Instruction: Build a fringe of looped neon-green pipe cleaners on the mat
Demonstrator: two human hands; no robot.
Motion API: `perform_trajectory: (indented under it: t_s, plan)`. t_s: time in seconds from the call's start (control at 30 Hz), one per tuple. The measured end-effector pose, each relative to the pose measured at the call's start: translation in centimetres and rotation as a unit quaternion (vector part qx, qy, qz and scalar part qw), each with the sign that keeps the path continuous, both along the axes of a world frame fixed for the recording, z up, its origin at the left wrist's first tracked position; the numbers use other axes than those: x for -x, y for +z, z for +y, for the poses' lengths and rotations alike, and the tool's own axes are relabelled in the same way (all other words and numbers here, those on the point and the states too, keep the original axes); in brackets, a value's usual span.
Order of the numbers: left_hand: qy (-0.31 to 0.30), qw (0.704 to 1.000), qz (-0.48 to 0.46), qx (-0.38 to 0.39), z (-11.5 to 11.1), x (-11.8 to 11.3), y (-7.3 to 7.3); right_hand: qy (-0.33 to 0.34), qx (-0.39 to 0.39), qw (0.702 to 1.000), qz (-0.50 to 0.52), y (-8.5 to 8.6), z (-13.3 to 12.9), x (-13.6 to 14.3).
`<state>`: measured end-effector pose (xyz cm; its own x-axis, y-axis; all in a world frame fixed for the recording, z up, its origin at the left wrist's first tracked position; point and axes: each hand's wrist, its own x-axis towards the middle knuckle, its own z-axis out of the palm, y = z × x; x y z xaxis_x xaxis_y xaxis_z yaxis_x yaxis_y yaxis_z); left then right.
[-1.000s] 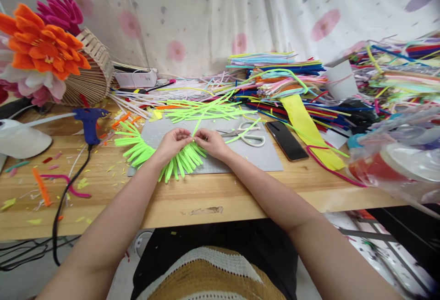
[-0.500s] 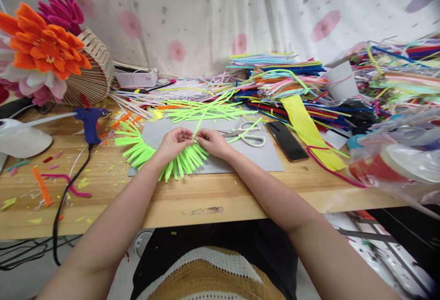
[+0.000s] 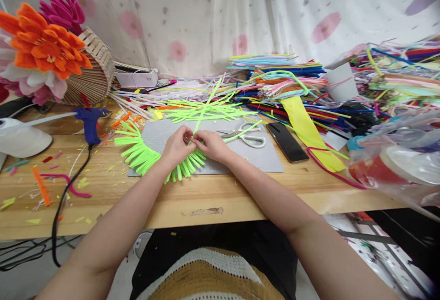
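Green strip [image 3: 206, 106] swung more upright, left hand [image 3: 176, 146] and right hand [image 3: 212, 145] pinching its base

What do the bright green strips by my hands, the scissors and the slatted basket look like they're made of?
Green strips: probably matte chenille, given their fuzzy look.
Scissors: grey, faintly shiny blades, likely metal; smooth, off-white handles suggest plastic.
Slatted basket: seemingly matte wood or bamboo, as it shows thin tan sticks.

I count two hands [image 3: 178, 146] [image 3: 211, 145], one phone [image 3: 288, 142], one glue gun [image 3: 90, 125] (and two scissor handles [image 3: 255, 146]).
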<state>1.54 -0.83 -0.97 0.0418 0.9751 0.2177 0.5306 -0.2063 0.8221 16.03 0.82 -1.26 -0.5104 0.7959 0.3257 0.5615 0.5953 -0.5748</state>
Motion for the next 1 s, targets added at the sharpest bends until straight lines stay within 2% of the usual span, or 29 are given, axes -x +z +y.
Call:
perform_trajectory:
  t_s: [0.07, 0.23, 0.43, 0.53, 0.7, 0.87, 1.0]
  plan:
    - [0.002, 1.0, -0.001, 0.011, 0.0, -0.1, 0.1, 0.001, -0.019, 1.0, 0.0, -0.1, 0.0, 0.0]
    - [0.002, 0.99, -0.11, 0.091, 0.4, 0.2, -0.2, -0.016, 0.007, 0.999, 0.033, -0.2, 0.0, 0.0]
    - [0.0, 0.949, -0.223, 0.223, 0.3, 0.8, 0.6, -0.023, 0.056, 0.996, 0.068, -0.2, -0.1, -0.1]
    - [0.012, 0.934, -0.257, 0.25, 0.2, 0.9, 0.9, -0.027, 0.066, 0.995, 0.071, -0.3, 0.0, -0.2]
    - [0.06, 0.94, -0.251, 0.221, 0.4, 0.6, 0.5, -0.031, 0.061, 0.996, 0.061, -0.4, 0.1, -0.1]
    - [0.095, 0.98, -0.129, 0.114, 0.9, 0.7, -0.4, -0.035, 0.061, 0.996, 0.052, -0.4, 0.1, 0.0]
    - [0.091, 0.992, -0.063, 0.067, 1.0, 0.9, -0.8, -0.039, 0.07, 0.996, 0.049, -0.3, 0.0, 0.0]
